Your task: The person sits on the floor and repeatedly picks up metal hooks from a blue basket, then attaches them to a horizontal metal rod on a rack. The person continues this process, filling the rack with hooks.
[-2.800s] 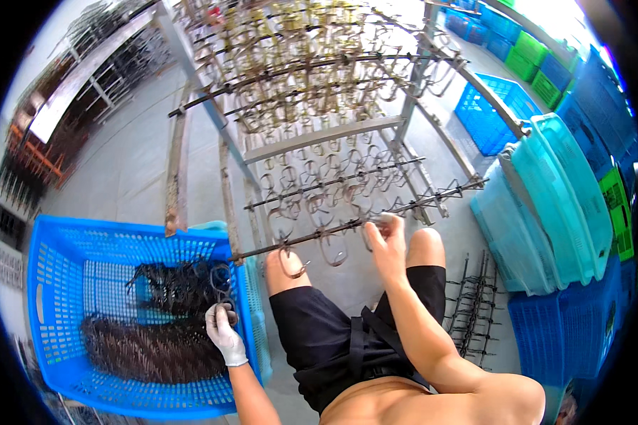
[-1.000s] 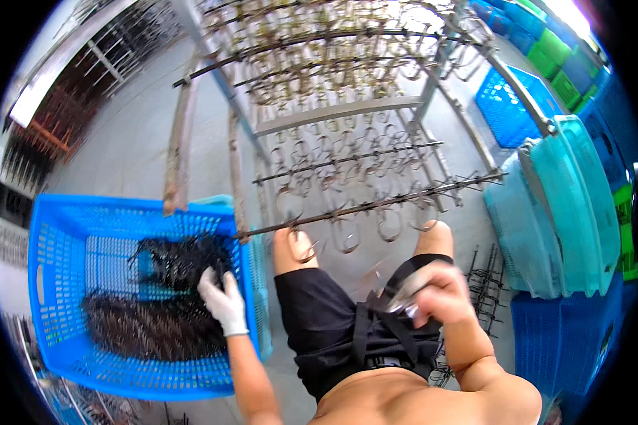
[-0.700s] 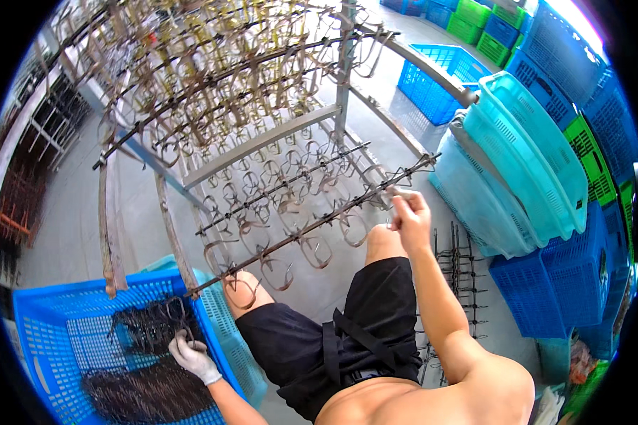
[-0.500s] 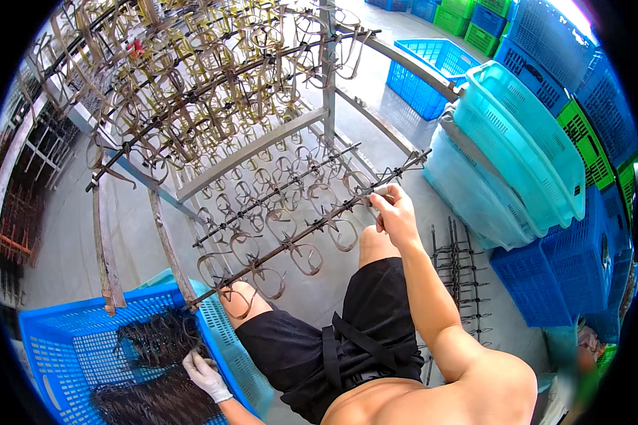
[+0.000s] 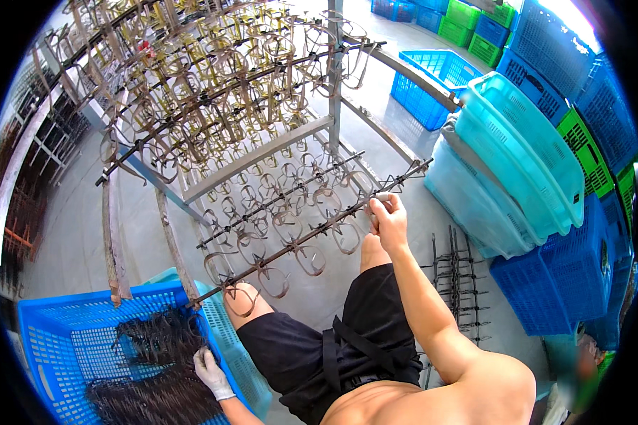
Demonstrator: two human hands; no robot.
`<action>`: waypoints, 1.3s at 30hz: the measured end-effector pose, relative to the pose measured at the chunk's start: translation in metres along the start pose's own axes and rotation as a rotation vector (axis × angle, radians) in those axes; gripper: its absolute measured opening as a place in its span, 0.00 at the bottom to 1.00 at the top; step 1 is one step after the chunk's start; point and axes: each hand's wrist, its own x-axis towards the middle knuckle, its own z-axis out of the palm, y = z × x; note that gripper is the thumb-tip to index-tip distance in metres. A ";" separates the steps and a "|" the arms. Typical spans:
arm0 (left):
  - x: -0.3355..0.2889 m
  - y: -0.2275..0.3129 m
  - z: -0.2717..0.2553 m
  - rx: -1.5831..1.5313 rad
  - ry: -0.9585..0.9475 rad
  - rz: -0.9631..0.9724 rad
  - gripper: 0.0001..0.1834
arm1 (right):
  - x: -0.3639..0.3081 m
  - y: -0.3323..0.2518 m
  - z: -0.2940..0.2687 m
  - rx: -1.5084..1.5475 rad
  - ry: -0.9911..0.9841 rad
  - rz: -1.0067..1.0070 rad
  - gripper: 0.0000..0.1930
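The right hand (image 5: 388,216) is up at the near bar (image 5: 290,248), close to its right end, with thumb and fingertips close together; I cannot tell if they pinch a strip. The curled strips (image 5: 323,264) hang in a row along that bar, left of this hand. They look thin and light, stiff but a bit springy, and might bend if squeezed hard. The best place to hold one is its flat side, near the bar. The left hand (image 5: 213,373) wears a white glove and is at the right side of the blue basket (image 5: 60,315); its fingers are bent, and I cannot tell if they grip anything. Dark strips (image 5: 149,397) lie in that basket in two heaps, one near and one far. The floor (image 5: 138,248) is smooth and grey. Spiky bars (image 5: 454,283) lie on it at the right, by turquoise crates (image 5: 524,142).
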 end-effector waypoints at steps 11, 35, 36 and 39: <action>-0.071 0.152 -0.047 -0.210 -0.531 0.060 0.07 | -0.114 -0.068 0.057 -0.717 -0.803 -0.719 0.29; 0.014 0.000 -0.032 -0.076 0.275 -0.094 0.14 | 0.038 -0.042 -0.052 -0.148 0.011 0.041 0.07; 0.011 -0.011 -0.034 -0.053 0.279 -0.076 0.14 | 0.039 -0.044 -0.047 -0.185 -0.004 0.027 0.07; 0.011 -0.034 -0.040 -0.025 0.254 -0.032 0.15 | 0.044 -0.039 -0.042 -0.151 0.011 0.027 0.06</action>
